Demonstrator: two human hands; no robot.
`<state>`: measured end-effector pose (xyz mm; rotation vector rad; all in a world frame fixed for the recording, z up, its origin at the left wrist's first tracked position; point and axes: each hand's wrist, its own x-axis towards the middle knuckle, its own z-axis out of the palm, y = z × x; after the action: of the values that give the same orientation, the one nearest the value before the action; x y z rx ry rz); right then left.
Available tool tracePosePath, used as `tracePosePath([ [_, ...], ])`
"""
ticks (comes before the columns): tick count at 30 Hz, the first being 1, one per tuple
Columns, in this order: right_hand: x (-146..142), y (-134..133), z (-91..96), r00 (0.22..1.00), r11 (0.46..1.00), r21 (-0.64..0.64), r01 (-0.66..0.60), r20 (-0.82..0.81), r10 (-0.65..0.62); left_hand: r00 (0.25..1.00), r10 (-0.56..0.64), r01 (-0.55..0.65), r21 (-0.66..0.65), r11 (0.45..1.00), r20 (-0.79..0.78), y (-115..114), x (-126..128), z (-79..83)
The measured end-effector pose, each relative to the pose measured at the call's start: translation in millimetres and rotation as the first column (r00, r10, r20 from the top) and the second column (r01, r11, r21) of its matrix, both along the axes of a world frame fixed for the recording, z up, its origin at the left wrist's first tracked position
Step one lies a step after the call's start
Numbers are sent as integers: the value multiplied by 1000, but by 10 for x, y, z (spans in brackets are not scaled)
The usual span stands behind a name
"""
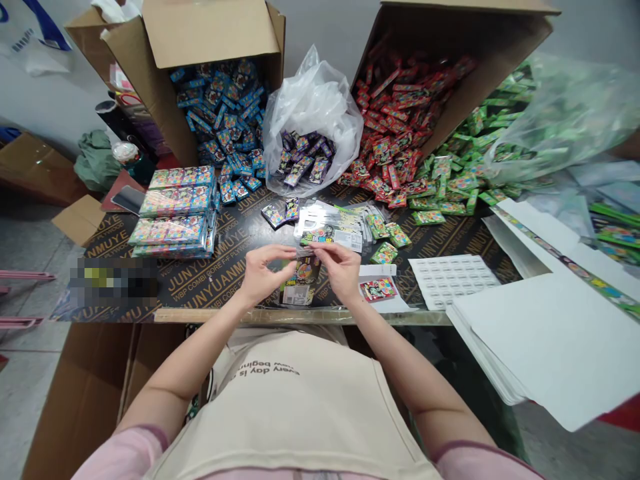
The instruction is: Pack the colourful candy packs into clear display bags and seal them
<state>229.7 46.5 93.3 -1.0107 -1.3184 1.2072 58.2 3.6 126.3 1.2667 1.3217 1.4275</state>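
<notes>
Near the front edge of the table, my left hand [269, 272] and my right hand [339, 268] meet at the top of a clear printed plastic bag [299, 280]. Thumb and fingers of each hand are pinched at its upper edge, and the bag hangs or lies below them. Just beyond my fingers lies a fanned pile of similar printed bags [345, 230]. Two small dark purple packets [283, 212] sit behind my left hand. Several small green packets [385, 252] lie beyond my right hand. A red packet [379, 289] rests on white paper beside my right wrist.
Blue packets [225, 113] and red packets [395, 120] spill from cardboard boxes at the back. Between them stands a clear bag [315, 100] of purple packets. Loose green packets [460, 180], a sticker sheet [453, 279] and white card sheets [555, 340] are right; wrapped packs [175, 210] stand left.
</notes>
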Motion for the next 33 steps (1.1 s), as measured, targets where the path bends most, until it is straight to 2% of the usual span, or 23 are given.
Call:
tracePosePath([
  [2,82,-26,33,996,994,85,-67,71,61,995,-25,27,19,999,-97,-3,-49,45],
  [4,123,-42,71,988,988,113,-101,128,86,993,-42,42,-3,999,-112,31,-89,62],
  [8,119,-16,180,978,990,31,-135,166,128,987,-128,122,-70,990,-95,131,-132,112],
  [10,120,11,230,969,983,2,-182,169,179,980,-159,153,-56,987,-123,141,-131,147],
  [12,149,19,248,957,976,27,-216,204,206,963,-163,166,-4,986,-212,109,-127,156],
  [16,259,-62,134,930,942,201,-270,309,201,874,-140,217,115,969,-466,1,-149,52],
  [19,274,-138,8,930,930,281,-237,342,133,852,-154,250,129,960,-500,-29,-190,-26],
  [22,141,-83,6,943,932,314,-182,325,75,901,-102,176,142,974,-422,-1,-253,-7],
  [24,-44,58,63,930,914,319,-249,343,134,925,-39,90,119,989,-379,27,-323,12],
  [25,-165,153,85,900,888,310,-341,380,213,931,-18,51,82,995,-365,36,-372,-1],
  [26,-303,259,90,843,837,288,-466,433,320,935,-3,15,31,999,-355,38,-431,-38],
  [27,-455,375,69,750,755,248,-607,495,440,939,7,-18,-29,999,-344,29,-501,-100],
  [28,-619,497,19,632,652,195,-733,551,545,944,22,-55,-92,994,-329,9,-580,-187],
  [29,-789,628,-58,516,555,138,-820,598,613,949,51,-101,-146,984,-310,-26,-666,-294],
  [30,-959,767,-156,437,498,94,-862,636,636,954,88,-149,-196,969,-287,-76,-756,-413],
  [31,-1125,915,-267,411,501,70,-863,675,613,955,138,-203,-240,949,-262,-139,-846,-536],
  [32,-1284,1074,-379,430,565,68,-822,725,538,953,186,-252,-286,925,-238,-213,-933,-655],
  [33,-1433,1239,-483,452,651,78,-755,782,430,945,231,-299,-322,898,-233,-294,-1013,-763],
])
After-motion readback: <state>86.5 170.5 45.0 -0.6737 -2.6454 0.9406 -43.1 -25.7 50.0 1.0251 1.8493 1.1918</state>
